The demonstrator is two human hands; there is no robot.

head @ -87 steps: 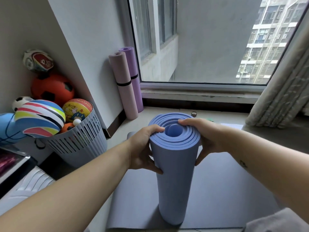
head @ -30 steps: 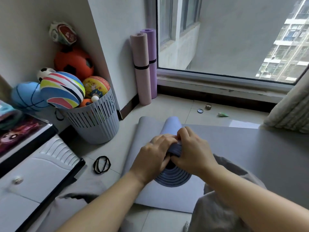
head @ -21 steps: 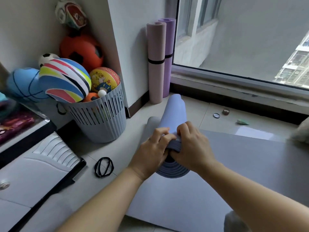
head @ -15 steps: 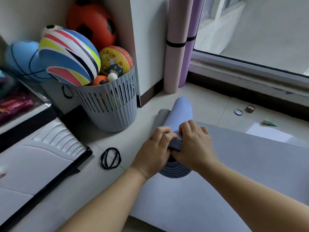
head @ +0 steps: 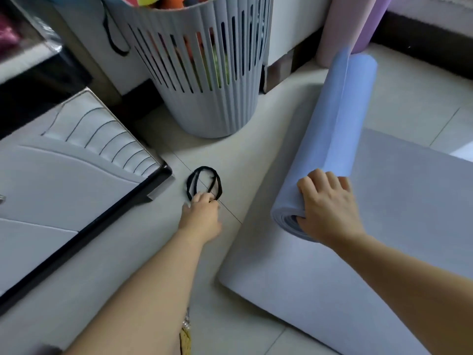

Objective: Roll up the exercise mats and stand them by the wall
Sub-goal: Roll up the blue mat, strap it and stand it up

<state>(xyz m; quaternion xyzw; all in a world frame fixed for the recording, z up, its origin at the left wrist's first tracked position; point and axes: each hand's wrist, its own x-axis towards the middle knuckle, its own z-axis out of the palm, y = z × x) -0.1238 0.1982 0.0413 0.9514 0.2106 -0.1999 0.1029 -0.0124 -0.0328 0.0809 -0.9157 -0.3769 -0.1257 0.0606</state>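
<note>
Because the rolled mat (head: 332, 129) is soft, springy foam, it is judged light but liable to uncoil; hold it across the outer flap near one end. It lies along the left edge of the flat mat (head: 409, 201) on the floor (head: 243, 155). The hands work apart.

Left hand (head: 202, 216): fingertips touch the near edge of the black bands (head: 204, 181) on the floor; whether they pinch cannot be told.

Right hand (head: 327, 206): fingers curled over the roll's near end, thumb at the end face, clamping it.
</note>
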